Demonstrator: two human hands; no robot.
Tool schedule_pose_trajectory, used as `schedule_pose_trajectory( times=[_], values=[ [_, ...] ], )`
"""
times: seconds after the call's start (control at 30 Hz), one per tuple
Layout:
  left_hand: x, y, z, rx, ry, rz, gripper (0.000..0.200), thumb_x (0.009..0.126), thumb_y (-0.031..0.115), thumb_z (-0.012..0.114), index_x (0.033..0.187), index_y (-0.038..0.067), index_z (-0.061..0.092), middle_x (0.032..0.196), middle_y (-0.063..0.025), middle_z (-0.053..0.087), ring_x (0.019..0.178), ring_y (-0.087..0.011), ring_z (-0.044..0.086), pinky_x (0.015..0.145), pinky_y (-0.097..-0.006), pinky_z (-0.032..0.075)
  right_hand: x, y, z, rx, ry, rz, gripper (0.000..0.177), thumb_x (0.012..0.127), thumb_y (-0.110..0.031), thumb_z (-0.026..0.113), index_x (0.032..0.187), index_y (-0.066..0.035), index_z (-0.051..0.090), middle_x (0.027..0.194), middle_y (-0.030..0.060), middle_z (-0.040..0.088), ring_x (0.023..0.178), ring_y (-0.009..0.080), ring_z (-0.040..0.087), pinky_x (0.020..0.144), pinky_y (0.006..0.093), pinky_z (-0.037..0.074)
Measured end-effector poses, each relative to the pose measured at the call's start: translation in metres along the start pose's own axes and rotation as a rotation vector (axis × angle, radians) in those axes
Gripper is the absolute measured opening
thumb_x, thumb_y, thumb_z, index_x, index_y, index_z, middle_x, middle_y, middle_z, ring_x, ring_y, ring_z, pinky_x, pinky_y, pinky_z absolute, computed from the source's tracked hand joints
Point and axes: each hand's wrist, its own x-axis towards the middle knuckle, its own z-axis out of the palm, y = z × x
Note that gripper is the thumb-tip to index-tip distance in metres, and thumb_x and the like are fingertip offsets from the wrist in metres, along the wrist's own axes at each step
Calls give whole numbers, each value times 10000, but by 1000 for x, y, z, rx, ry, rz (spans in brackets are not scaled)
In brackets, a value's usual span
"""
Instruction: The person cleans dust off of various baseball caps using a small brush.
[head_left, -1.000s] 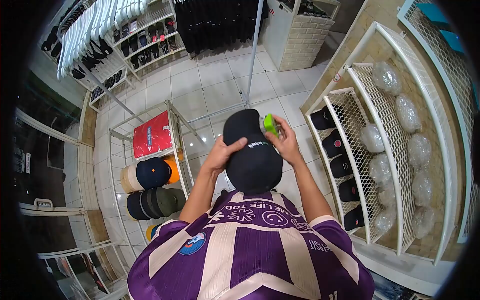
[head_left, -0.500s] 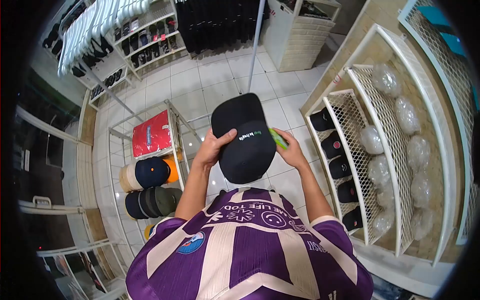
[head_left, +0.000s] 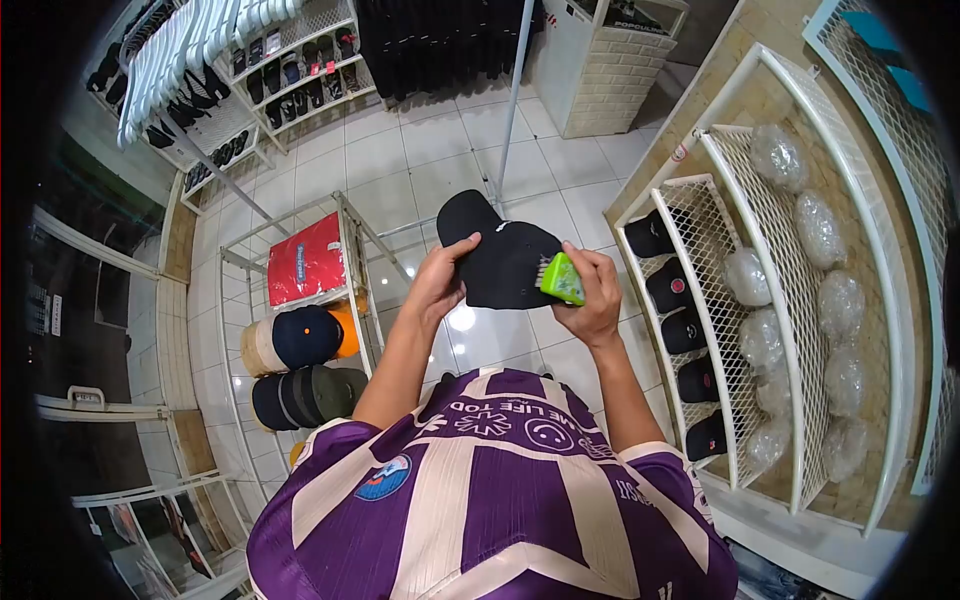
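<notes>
Left hand [head_left: 437, 285] clamped on black cap [head_left: 500, 262]; right hand [head_left: 593, 300] gripping green brush [head_left: 562, 279] against it

The black fabric baseball cap [head_left: 500, 262] is turning in the left hand [head_left: 437, 285]. Its rounded crown, which was facing the camera earlier, is tipping away, so the small lettering is no longer showing. The right hand [head_left: 595, 300] is bringing the small bright-green plastic brush [head_left: 562, 279] from the cap's far edge round onto its near right side, where it is now touching the fabric.
</notes>
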Motion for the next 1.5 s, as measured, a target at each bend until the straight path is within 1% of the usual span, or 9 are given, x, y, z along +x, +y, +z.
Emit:
schedule_pose_trajectory(
  times=[0.13,0.23,0.37,0.4,0.53,0.77,1.2,1.37,1.5],
  values=[
    [8,-4,-3,279,332,-36,387,984,313,658,1230,14,641,1246,-153,679,1229,-256,626,971,-407,540,25,-4,-1,299,124,311,678,680,-9,745,1335,-18,569,1099,182,698,1004,304,705,944,363,534],
    [-5,-8,-4,1018,184,787,844,946,461,679,1584,50,310,1636,-191,314,1545,-345,216,1234,-462,184,30,15,-5,625,-33,562,635,714,-21,745,1322,-3,565,1080,145,706,998,226,701,918,322,531],
    [-36,16,16,1604,-47,888,457,883,376,731,1193,40,707,1247,-194,676,1266,-379,570,1186,-464,291,42,32,-14,848,-221,681,534,730,-15,738,1245,20,600,1027,60,698,918,149,658,854,291,529],
    [-31,15,17,1565,-66,1089,329,883,332,744,911,5,732,879,-179,720,904,-377,681,965,-433,478,48,28,-19,914,-277,767,459,753,-38,737,1194,19,624,1004,39,691,891,140,638,836,284,521],
    [-19,-1,21,1378,31,782,367,906,355,706,867,-10,702,585,-211,547,504,-352,561,524,-419,446,52,34,-4,678,-265,782,453,807,-117,759,1212,26,615,996,72,694,887,144,639,817,295,516],
    [-14,-12,13,1265,282,482,419,897,402,690,874,-13,739,572,-212,592,514,-338,591,549,-414,466,57,-4,-19,533,74,599,462,964,-190,562,1351,60,521,1111,204,675,1029,266,654,928,366,495],
    [-13,-39,18,1328,110,603,404,926,329,695,811,-58,682,516,-174,481,443,-208,436,472,-406,374,27,19,35,-158,-131,672,662,797,-325,808,1290,45,565,1072,253,646,997,440,642,882,492,524],
    [-11,-42,17,1352,104,634,409,933,324,685,795,-61,673,508,-162,469,442,-197,431,466,-396,364,32,-11,27,310,-234,661,630,749,-353,858,1182,44,632,999,243,689,960,422,666,871,472,531],
    [-19,-33,24,1333,105,606,349,906,287,681,791,-42,671,586,-249,556,545,-417,597,546,-466,455,29,30,30,-96,-102,723,607,747,-368,866,1125,47,635,990,231,689,931,411,674,840,480,533]
  ],
)
